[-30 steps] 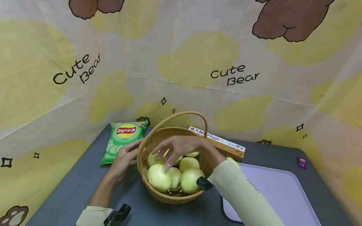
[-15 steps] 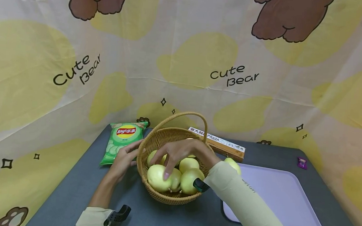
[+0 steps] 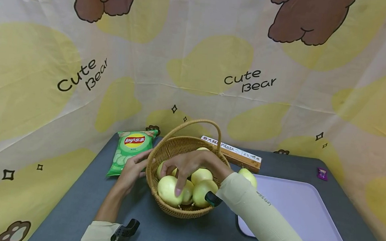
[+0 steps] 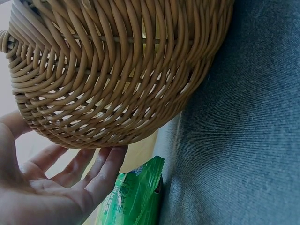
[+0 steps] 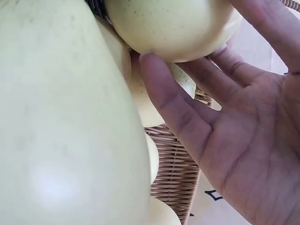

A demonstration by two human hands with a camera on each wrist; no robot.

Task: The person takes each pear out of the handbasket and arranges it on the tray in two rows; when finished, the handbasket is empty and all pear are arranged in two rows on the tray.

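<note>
A wicker basket point(image 3: 180, 212) with a tall arched handle holds several pale yellow-green pears. My right hand point(image 3: 192, 161) reaches in under the handle, its thumb and fingers curled round the front-left pear point(image 3: 168, 191). In the right wrist view the fingers point(image 5: 176, 108) wrap the side of that pear point(image 5: 173, 26), while another pear point(image 5: 61, 122) fills the left of the frame. My left hand point(image 3: 132, 172) rests against the basket's left side. The left wrist view shows its extended fingers point(image 4: 105, 171) touching the woven wall point(image 4: 112, 93) from outside.
A green bag of Lay's chips point(image 3: 129, 151) leans behind the left hand. Behind the basket lies a pasta box point(image 3: 240, 154). One pear point(image 3: 248, 176) sits at the corner of a lilac tray point(image 3: 293, 211) on the right. A small purple packet point(image 3: 322, 174) lies farther back.
My right hand has lowered into the basket, and its thumb and fingers have closed round the front-left pear. The left hand stays at the basket's side.
</note>
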